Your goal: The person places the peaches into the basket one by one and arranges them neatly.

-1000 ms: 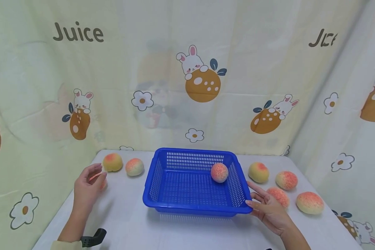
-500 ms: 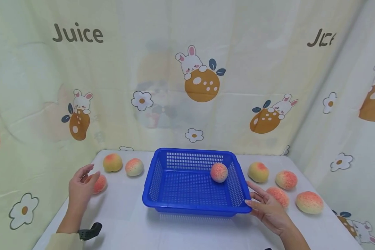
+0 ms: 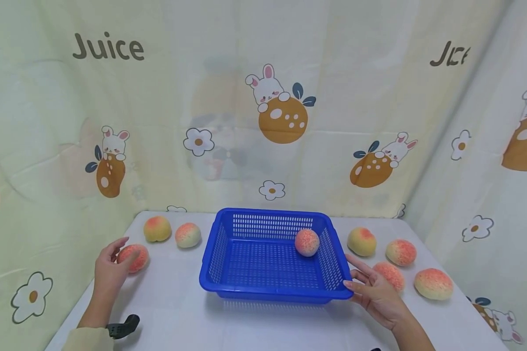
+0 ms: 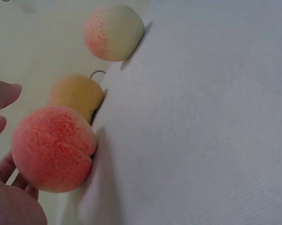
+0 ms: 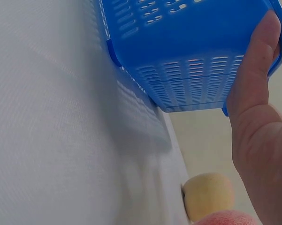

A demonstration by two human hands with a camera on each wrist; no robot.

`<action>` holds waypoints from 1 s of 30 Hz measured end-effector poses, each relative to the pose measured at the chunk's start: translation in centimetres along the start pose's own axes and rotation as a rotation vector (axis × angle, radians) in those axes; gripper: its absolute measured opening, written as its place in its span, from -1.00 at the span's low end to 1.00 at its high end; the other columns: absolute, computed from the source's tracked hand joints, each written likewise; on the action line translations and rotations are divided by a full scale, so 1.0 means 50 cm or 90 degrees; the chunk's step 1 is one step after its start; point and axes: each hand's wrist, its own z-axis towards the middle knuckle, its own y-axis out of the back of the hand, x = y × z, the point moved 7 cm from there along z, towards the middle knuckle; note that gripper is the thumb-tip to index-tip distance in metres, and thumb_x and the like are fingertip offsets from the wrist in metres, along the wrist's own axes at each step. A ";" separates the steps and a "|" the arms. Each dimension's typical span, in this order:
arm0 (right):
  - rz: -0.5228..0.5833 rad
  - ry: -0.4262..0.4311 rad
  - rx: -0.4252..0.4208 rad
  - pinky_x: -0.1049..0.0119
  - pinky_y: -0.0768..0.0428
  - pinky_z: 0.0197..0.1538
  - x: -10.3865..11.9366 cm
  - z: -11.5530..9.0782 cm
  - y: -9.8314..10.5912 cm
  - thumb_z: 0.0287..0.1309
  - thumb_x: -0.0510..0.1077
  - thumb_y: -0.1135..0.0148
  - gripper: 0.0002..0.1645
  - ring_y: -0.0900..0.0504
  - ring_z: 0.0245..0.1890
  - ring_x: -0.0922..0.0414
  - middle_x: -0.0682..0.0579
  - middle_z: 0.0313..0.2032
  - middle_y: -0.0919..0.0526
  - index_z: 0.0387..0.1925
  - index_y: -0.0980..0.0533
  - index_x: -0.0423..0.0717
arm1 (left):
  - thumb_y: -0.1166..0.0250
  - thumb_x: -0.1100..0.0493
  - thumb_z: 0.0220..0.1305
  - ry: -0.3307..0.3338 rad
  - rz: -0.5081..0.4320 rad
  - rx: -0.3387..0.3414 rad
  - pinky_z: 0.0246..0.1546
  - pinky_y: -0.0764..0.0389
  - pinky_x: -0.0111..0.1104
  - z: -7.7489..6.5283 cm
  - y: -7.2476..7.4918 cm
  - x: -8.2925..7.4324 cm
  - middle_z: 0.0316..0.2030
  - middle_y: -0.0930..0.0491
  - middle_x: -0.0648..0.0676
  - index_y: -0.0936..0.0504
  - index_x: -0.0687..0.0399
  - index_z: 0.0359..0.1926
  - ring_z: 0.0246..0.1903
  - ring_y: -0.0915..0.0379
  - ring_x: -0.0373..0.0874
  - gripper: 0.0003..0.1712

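Note:
My left hand [image 3: 110, 268] curves loosely around the left side of a red-speckled peach [image 3: 137, 258], its thumb in front of the fruit in the head view. In the left wrist view, this peach [image 4: 54, 150] sits on the white table with fingers behind it and daylight between some of them. At the near right corner of a blue plastic basket [image 3: 272, 294], my right hand [image 3: 375, 295] holds the rim. Its thumb lies along the rim in the right wrist view, the other fingers partly hidden. One pink-speckled peach [image 3: 307, 243] lies inside the basket.
Behind the left hand sit a yellow peach [image 3: 157, 229] and a pale peach [image 3: 188, 235]. Right of the basket are a yellow peach [image 3: 362, 242] and several reddish ones, one partly behind the right hand. A printed curtain [image 3: 228, 161] hangs along the table's back.
My left hand has moved left and slightly toward me, uncovering more of the red-speckled peach, which stays in place. The right hand and the basket have not moved.

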 end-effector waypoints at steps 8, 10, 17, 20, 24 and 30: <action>0.002 0.000 0.004 0.19 -0.71 0.11 0.000 0.001 0.000 0.43 -0.35 -0.14 -0.13 -0.73 -0.07 0.19 0.13 -0.09 -0.65 0.61 -0.07 0.13 | -0.35 0.00 0.39 0.035 0.032 0.038 0.42 -0.32 0.19 0.010 -0.008 0.017 0.49 -0.16 0.35 -0.20 0.06 0.57 0.46 -0.08 0.33 -0.15; 0.005 0.002 0.007 0.19 -0.71 0.11 0.000 0.001 0.000 0.43 -0.35 -0.13 -0.15 -0.73 -0.07 0.19 0.12 -0.09 -0.65 0.60 -0.10 0.15 | -0.36 -0.01 0.38 0.045 0.041 0.046 0.41 -0.34 0.19 0.012 -0.010 0.021 0.50 -0.13 0.37 -0.15 0.05 0.59 0.46 -0.07 0.34 -0.11; 0.017 0.006 0.011 0.19 -0.71 0.11 0.001 -0.001 -0.002 0.43 -0.36 -0.12 -0.20 -0.73 -0.06 0.18 0.11 -0.07 -0.65 0.56 -0.18 0.18 | -0.37 0.05 0.37 0.069 0.048 0.062 0.40 -0.34 0.19 0.021 -0.017 0.032 0.53 -0.03 0.41 -0.06 0.03 0.62 0.46 -0.06 0.37 -0.05; 0.016 0.002 0.012 0.19 -0.71 0.12 0.000 -0.001 -0.002 0.43 -0.35 -0.13 -0.18 -0.73 -0.06 0.17 0.10 -0.07 -0.65 0.58 -0.16 0.19 | -0.37 0.06 0.36 0.074 0.053 0.065 0.39 -0.34 0.20 0.023 -0.018 0.035 0.53 -0.02 0.42 -0.03 0.04 0.62 0.46 -0.06 0.38 -0.03; 0.016 0.006 0.016 0.18 -0.71 0.12 -0.001 -0.001 -0.002 0.43 -0.36 -0.12 -0.16 -0.73 -0.05 0.18 0.11 -0.07 -0.66 0.59 -0.11 0.15 | -0.39 0.07 0.35 0.080 0.063 0.072 0.41 -0.30 0.22 0.024 -0.020 0.037 0.53 0.00 0.44 -0.01 0.06 0.62 0.47 -0.04 0.41 0.01; 0.016 0.010 0.023 0.18 -0.70 0.12 0.000 -0.001 -0.001 0.45 -0.36 -0.10 -0.16 -0.73 -0.04 0.17 0.10 -0.06 -0.67 0.60 -0.09 0.14 | -0.38 0.11 0.36 0.081 0.063 0.079 0.42 -0.26 0.23 0.026 -0.026 0.036 0.55 0.00 0.42 0.01 0.09 0.62 0.50 -0.01 0.40 0.00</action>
